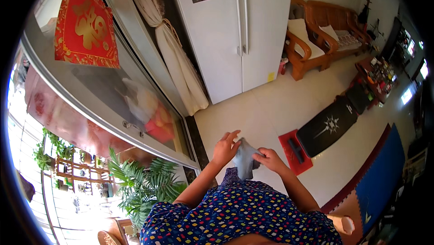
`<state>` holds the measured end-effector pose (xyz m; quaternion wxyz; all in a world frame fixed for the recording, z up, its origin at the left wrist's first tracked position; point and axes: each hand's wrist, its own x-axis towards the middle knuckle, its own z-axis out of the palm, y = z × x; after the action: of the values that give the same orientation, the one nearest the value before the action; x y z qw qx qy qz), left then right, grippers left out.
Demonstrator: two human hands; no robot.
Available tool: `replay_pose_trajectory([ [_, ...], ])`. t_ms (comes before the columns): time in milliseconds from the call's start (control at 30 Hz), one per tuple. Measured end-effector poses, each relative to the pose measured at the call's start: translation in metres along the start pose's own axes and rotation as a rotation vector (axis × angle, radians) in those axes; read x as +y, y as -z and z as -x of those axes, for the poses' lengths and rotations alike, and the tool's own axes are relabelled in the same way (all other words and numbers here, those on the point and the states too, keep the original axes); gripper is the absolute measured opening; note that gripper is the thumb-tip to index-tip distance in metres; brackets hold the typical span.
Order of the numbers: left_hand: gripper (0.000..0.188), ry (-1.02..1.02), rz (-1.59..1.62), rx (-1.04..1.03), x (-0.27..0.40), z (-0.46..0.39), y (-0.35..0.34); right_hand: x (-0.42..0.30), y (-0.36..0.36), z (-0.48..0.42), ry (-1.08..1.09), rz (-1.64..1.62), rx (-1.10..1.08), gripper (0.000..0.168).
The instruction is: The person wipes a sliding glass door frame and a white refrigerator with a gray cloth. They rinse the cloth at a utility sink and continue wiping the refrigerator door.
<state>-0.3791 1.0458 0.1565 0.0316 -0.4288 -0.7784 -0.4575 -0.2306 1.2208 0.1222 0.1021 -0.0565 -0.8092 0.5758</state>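
A grey-blue cloth (244, 160) hangs in loose folds in front of my body. My right hand (270, 160) pinches its right edge between thumb and fingers. At the cloth's upper left is my left hand (223, 148), fingers spread, with the thumb close against the fabric. Whether that thumb touches the cloth cannot be made out. A darker patch shows at the cloth's lower right, below my right hand.
To my left stands a glass sliding door (135, 102) with a red paper decoration (88, 28). Ahead is a white double-door refrigerator (217, 38) beside a tied curtain (176, 65). A black padded bench (329, 126), red mat (295, 153) and blue-topped table (383, 173) lie rightward.
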Motion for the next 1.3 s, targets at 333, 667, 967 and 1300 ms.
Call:
replay_pose_trajectory([
  [333,0.072,0.547,0.859,-0.293,-0.091,-0.163,0.005,-0.051,0.057,-0.242,0.094,-0.123,0.120,0.024],
  [667,0.057,0.564,1.547,-0.008,-0.122,-0.329,0.002,-0.058,0.069,-0.399,-0.136,-0.864,-0.192,0.032],
  [967,0.048,0.118,1.167,0.162,-0.119,-0.515,0.053,-0.139,0.166,-0.560,0.120,-1.085,-0.219,0.039],
  [1300,0.038,-0.122,0.841,0.259,-0.053,-0.677,0.098,-0.198,0.309,-0.685,0.438,-0.564,-0.086,0.036],
])
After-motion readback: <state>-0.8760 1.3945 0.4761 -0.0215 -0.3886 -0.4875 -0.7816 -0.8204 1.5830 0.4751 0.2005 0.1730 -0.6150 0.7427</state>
